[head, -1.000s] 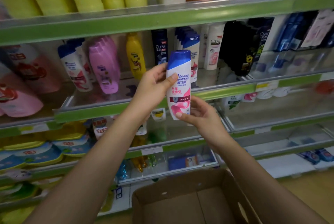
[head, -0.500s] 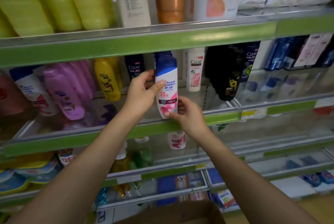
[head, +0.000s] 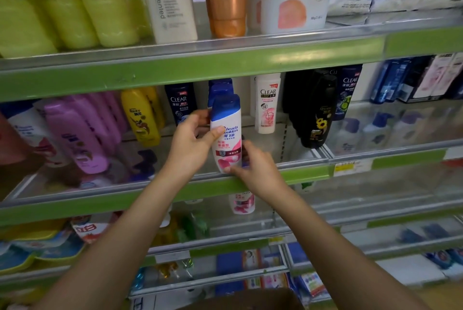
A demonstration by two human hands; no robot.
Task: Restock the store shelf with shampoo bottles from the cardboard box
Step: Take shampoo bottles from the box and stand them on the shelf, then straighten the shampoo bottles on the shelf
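Both hands hold one white plastic shampoo bottle with a blue cap and pink label (head: 226, 132), upright, at the front lip of the middle green-edged metal shelf (head: 160, 194). The left hand (head: 191, 145) curls round the bottle's mid-body, thumb across the label. The right hand (head: 253, 167) pinches the bottle's base with thumb and fingertips.

Step in hand, as judged: seating the bottle in its lane. A matching blue-capped bottle (head: 220, 86) stands directly behind it, so the lane is correct. Recommended practice: lift the base clear of the clear front rail, set it flat on the shelf floor, label forward, then slide it back until it is just in front of its twin. Release the lower hand first. Keep clear of the dark navy bottle (head: 180, 104) on the left and the white-and-pink bottle (head: 267, 104) on the right.

Visibility limits: whether the base already rests on the shelf cannot be determined, since the right hand covers it. Only a brown rim of the cardboard box (head: 240, 297) shows at the bottom edge; its contents are out of view. Outer shelf stock is blurred.
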